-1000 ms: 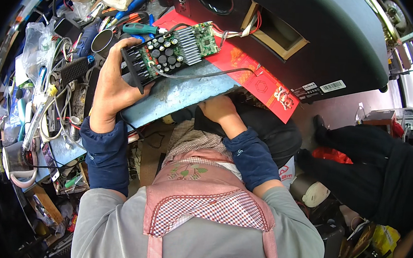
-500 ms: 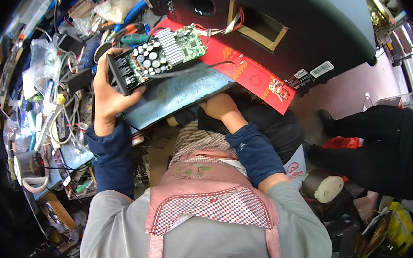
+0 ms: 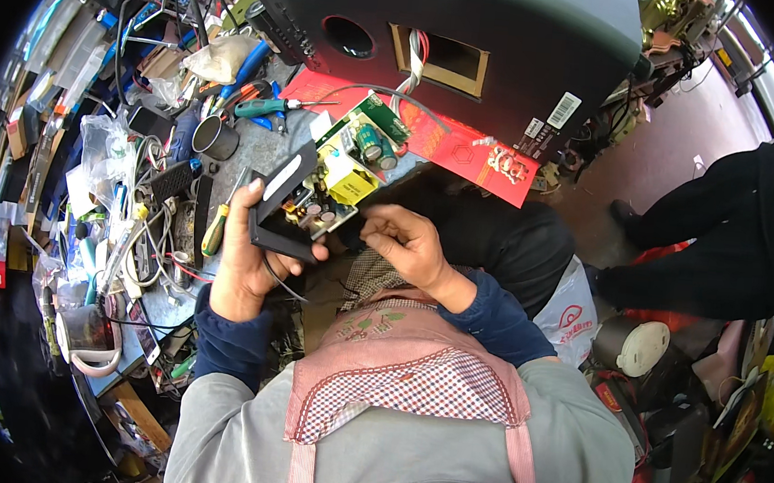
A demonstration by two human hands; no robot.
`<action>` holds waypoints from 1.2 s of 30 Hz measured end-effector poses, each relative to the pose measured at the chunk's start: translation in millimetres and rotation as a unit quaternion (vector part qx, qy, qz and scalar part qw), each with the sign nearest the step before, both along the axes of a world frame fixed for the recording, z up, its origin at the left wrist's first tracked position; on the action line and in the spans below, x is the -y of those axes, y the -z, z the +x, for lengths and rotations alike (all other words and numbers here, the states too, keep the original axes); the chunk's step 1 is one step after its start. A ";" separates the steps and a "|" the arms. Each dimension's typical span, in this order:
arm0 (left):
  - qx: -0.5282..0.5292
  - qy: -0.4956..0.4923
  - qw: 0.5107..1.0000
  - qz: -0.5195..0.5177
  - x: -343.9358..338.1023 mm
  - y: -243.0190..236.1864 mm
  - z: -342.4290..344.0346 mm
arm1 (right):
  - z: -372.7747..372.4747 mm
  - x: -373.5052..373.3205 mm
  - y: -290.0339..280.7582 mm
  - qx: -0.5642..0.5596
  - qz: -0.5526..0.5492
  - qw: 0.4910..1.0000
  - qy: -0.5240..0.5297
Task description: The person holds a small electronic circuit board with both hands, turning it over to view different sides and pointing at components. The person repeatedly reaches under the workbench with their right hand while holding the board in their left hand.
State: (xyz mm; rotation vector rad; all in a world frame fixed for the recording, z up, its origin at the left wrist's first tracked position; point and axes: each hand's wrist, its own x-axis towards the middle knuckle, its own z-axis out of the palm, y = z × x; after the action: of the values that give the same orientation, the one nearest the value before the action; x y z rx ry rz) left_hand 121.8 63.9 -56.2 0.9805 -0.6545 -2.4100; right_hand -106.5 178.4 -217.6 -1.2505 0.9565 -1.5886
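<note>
My left hand (image 3: 244,270) grips an amplifier module by its black metal panel (image 3: 288,178), thumb on one side and fingertips curled under the near edge. On the module, a circuit board (image 3: 383,118) carries a yellow-wrapped transformer (image 3: 348,179), green capacitors and smaller parts. My right hand (image 3: 405,243) is beside the board's right edge, its fingers curled in toward the thumb; what they hold, if anything, is hidden. A bundle of wires (image 3: 414,60) runs from a rectangular cutout in a large black speaker cabinet (image 3: 507,22) down toward the board.
Red printed paper (image 3: 504,164) lies beneath the cabinet's front. Left of the module are a green-handled screwdriver (image 3: 259,107), a metal cup (image 3: 216,139) and a yellow-handled screwdriver (image 3: 214,231). Tangled cables and tools crowd the bench's left. A person's dark-clothed legs (image 3: 709,242) are at right.
The module has come nearer and to the right in my left hand, turned so its transformer side shows. My right hand has risen from below the bench edge to beside the board.
</note>
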 end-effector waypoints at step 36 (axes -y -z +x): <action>0.356 0.024 0.291 -0.888 -87.3 14.6 19.2 | 39.0 31.3 -152.6 0.517 0.095 0.850 -0.028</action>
State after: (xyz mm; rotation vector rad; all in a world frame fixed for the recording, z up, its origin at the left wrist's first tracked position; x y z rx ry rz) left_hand 141.0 151.2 -70.8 0.5573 -2.5123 0.2095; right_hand -67.5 147.1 -65.1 -0.1517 0.3363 -1.7230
